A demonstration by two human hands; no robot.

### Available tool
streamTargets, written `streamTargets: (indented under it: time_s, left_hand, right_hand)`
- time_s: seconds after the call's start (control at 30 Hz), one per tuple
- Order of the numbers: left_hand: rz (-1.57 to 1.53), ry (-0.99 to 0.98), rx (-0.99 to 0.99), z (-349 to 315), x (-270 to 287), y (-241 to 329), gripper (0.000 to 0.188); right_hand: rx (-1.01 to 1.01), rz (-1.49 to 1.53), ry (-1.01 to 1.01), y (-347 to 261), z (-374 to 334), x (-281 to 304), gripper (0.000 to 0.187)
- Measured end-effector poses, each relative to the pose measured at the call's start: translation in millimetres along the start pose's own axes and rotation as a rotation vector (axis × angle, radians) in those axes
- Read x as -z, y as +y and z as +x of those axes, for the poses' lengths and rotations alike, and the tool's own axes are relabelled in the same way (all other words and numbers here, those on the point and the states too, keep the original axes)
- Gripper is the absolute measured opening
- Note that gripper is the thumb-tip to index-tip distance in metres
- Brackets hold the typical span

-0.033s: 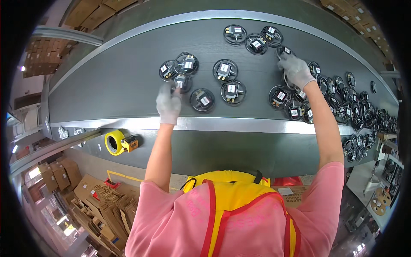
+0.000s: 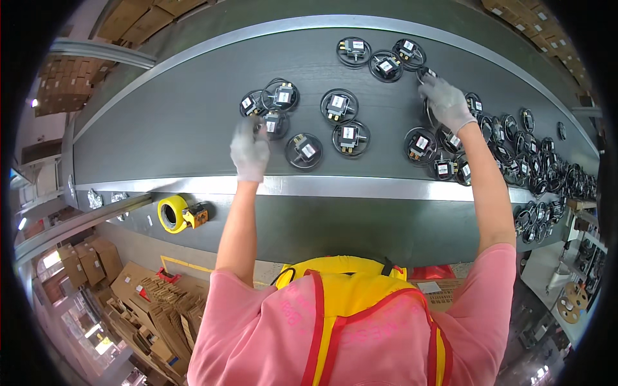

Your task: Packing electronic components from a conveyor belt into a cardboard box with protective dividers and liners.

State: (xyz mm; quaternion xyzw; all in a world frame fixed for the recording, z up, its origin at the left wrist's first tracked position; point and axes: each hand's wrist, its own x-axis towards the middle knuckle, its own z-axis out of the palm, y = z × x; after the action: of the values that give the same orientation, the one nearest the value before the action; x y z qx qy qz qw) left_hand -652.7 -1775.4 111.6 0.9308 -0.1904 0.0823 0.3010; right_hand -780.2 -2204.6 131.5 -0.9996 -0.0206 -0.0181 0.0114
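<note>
Left hand (image 2: 250, 151): gloved, fingers blurred, part-curled just beside labelled coiled-cable module (image 2: 273, 125) on conveyor belt (image 2: 193, 122); can't tell if gripping. Right hand (image 2: 447, 104): gloved, half-curled at black cable coil (image 2: 425, 73), same belt; grip unclear.

Both your arms reach out over the silver rail (image 2: 360, 188). Your left hand (image 2: 250, 151), in a pale glove, is just past the rail. Its fingers look blurry, so their bend is hard to see. Your right hand (image 2: 445, 104), gloved too, sits farther past the rail, slanting left.
</note>
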Motion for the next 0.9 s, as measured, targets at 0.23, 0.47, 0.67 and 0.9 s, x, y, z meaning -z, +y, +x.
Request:
streamTargets:
  time_s: [0.23, 0.47, 0.67, 0.9]
  left_hand:
    - [0.35, 0.049, -0.149, 71.0, -33.6, -37.9, 0.042]
    - [0.308, -0.348, 0.162, 101.6, -43.2, -26.6, 0.029]
    - [0.207, -0.071, 0.526, 93.2, -51.2, -54.0, 0.035]
    - [0.131, -0.161, -0.336, 27.3, -66.6, 50.4, 0.052]
  right_hand:
    - [-0.212, 0.234, 0.485, -71.1, -1.8, 10.8, 0.027]
    - [0.105, 0.055, 0.227, -140.1, -52.5, -42.6, 0.024]
    - [-0.064, 0.203, 0.484, -122.4, -59.2, -25.3, 0.028]
    - [-0.396, 0.293, 0.298, -102.6, -68.8, -14.4, 0.065]
